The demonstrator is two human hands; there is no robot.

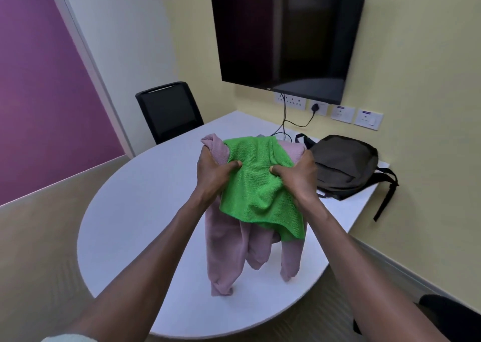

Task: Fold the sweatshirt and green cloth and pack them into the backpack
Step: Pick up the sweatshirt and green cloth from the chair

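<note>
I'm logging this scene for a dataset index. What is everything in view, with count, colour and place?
sweatshirt: 1, dusty pink, held up, lower ends touching the table
green cloth: 1, draped over the sweatshirt
backpack: 1, dark grey, table's right side near the wall
table: 1, white, rounded
office chair: 1, black, behind table
TV: 1, black, wall-mounted
wall sockets: several, white, under TV
left hand: grips both fabrics
right hand: grips both fabrics
</note>
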